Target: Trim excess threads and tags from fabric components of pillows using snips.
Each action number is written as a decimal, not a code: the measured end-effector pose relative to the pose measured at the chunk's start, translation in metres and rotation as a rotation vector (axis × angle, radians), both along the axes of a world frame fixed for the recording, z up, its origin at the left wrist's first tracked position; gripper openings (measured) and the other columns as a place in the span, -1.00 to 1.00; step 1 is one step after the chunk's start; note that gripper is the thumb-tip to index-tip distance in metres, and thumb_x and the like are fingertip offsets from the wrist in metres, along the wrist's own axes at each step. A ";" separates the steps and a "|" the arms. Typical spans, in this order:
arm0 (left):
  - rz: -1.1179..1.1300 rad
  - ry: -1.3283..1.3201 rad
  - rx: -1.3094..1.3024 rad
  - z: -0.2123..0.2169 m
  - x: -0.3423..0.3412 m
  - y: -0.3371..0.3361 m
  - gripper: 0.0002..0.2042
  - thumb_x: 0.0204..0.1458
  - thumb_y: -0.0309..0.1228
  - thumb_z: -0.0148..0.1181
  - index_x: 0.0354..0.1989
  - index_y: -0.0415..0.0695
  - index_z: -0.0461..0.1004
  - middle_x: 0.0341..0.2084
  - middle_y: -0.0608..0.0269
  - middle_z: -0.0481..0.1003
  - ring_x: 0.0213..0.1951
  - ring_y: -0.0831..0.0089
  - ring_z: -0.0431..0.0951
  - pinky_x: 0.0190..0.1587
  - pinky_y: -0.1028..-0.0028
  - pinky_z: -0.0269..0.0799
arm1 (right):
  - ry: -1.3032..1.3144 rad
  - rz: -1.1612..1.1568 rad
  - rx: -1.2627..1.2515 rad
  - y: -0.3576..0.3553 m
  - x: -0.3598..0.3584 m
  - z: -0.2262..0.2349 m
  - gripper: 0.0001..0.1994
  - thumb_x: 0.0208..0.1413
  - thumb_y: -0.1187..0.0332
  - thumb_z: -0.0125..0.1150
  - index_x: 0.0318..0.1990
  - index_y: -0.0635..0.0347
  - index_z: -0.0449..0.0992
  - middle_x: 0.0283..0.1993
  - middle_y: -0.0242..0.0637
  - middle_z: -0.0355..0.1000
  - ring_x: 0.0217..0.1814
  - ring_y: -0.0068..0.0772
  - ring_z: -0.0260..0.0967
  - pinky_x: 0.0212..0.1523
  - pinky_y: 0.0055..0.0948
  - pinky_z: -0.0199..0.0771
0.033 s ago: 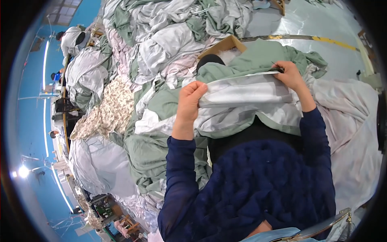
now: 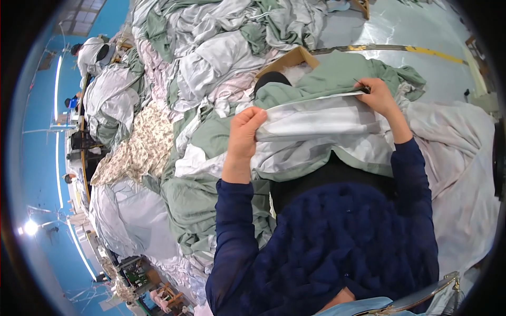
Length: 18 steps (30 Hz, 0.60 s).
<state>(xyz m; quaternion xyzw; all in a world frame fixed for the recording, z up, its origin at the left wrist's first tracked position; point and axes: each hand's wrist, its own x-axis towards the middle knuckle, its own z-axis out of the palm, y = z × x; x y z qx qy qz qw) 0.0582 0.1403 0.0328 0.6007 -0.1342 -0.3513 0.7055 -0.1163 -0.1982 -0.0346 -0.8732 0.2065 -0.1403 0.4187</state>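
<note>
A green and white cloth (image 2: 316, 122) lies across my lap, its white folded edge pulled taut between my two hands. My left hand (image 2: 245, 131) pinches the left end of that edge between thumb and fingers. At the other end, my right hand (image 2: 377, 97) is closed on the edge. A small dark pointed thing (image 2: 365, 89) shows at the right fingertips, too small to name for sure. Green fabric (image 2: 337, 76) spreads beyond the folded edge, and a green border of the cloth hangs in front of my waist.
Large heaps of white and green cloth (image 2: 211, 68) rise ahead and to the left, with a floral piece (image 2: 139, 139) among them. An open cardboard box (image 2: 303, 55) stands just beyond my lap. Pale cloth (image 2: 448, 152) drapes at my right. Other people sit at the far left.
The whole view has shifted very slightly. Both hands keep the same hold on the cloth.
</note>
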 end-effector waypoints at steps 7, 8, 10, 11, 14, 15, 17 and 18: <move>0.041 -0.131 -0.022 0.048 0.006 0.016 -0.96 0.11 -0.53 0.18 -0.33 -0.23 0.51 -0.46 0.45 0.46 -0.41 0.69 0.37 -0.32 0.64 0.25 | 0.050 0.005 -0.214 -0.027 -0.004 -0.002 -0.80 -0.20 0.44 0.19 -0.34 0.26 0.56 -0.43 -0.09 0.48 -0.37 -0.11 0.45 -0.31 -0.30 0.43; 0.070 -0.190 -0.013 0.054 0.005 0.020 -0.96 0.10 -0.54 0.19 -0.34 -0.24 0.50 -0.48 0.45 0.45 -0.41 0.70 0.36 -0.32 0.65 0.24 | -0.002 0.085 -0.311 -0.025 -0.004 -0.005 -0.79 -0.21 0.46 0.18 -0.33 0.30 0.54 -0.44 -0.08 0.46 -0.41 -0.14 0.43 -0.33 -0.33 0.42; 0.121 -0.288 -0.039 0.072 0.006 0.033 -0.97 0.13 -0.57 0.16 -0.30 -0.24 0.51 -0.45 0.39 0.49 -0.40 0.64 0.42 -0.27 0.63 0.30 | -0.053 0.083 -0.289 -0.018 -0.006 -0.010 -0.81 -0.17 0.48 0.18 -0.33 0.31 0.54 -0.43 -0.10 0.46 -0.41 -0.14 0.41 -0.33 -0.35 0.41; 0.139 -0.310 -0.072 0.078 0.009 0.043 -0.97 0.13 -0.57 0.16 -0.30 -0.24 0.50 -0.45 0.37 0.49 -0.40 0.63 0.43 -0.27 0.62 0.32 | -0.104 0.059 -0.221 -0.016 -0.007 -0.009 -0.83 -0.15 0.48 0.20 -0.33 0.30 0.53 -0.43 -0.10 0.45 -0.42 -0.15 0.40 -0.34 -0.37 0.41; 0.219 -0.403 -0.067 0.094 0.015 0.057 -0.95 0.11 -0.57 0.19 -0.30 -0.29 0.52 -0.45 0.39 0.48 -0.40 0.67 0.40 -0.28 0.65 0.27 | -0.164 -0.019 -0.135 -0.012 -0.014 0.007 -0.89 -0.06 0.49 0.24 -0.33 0.28 0.53 -0.45 -0.17 0.45 -0.44 -0.27 0.37 -0.37 -0.42 0.38; 0.211 -0.407 -0.076 0.102 0.016 0.064 -0.95 0.11 -0.57 0.19 -0.30 -0.29 0.52 -0.45 0.39 0.48 -0.40 0.67 0.40 -0.28 0.65 0.27 | -0.207 0.007 -0.032 -0.014 -0.017 0.020 -0.89 -0.05 0.50 0.24 -0.33 0.28 0.53 -0.44 -0.22 0.44 -0.42 -0.32 0.36 -0.37 -0.42 0.37; 0.224 -0.541 -0.014 0.121 0.018 0.083 -0.96 0.11 -0.57 0.17 -0.34 -0.28 0.50 -0.48 0.41 0.45 -0.42 0.68 0.36 -0.32 0.65 0.22 | -0.276 0.000 0.071 -0.011 -0.029 0.069 -0.92 -0.02 0.55 0.24 -0.33 0.27 0.52 -0.39 -0.35 0.40 -0.37 -0.51 0.33 -0.36 -0.46 0.31; 0.199 -0.698 0.064 0.140 0.017 0.088 -0.96 0.10 -0.57 0.16 -0.38 -0.26 0.48 -0.51 0.44 0.40 -0.43 0.68 0.31 -0.35 0.65 0.16 | -0.312 0.028 -0.028 -0.009 -0.042 0.104 -0.93 -0.01 0.57 0.23 -0.34 0.26 0.51 -0.37 -0.35 0.39 -0.38 -0.54 0.31 -0.37 -0.50 0.29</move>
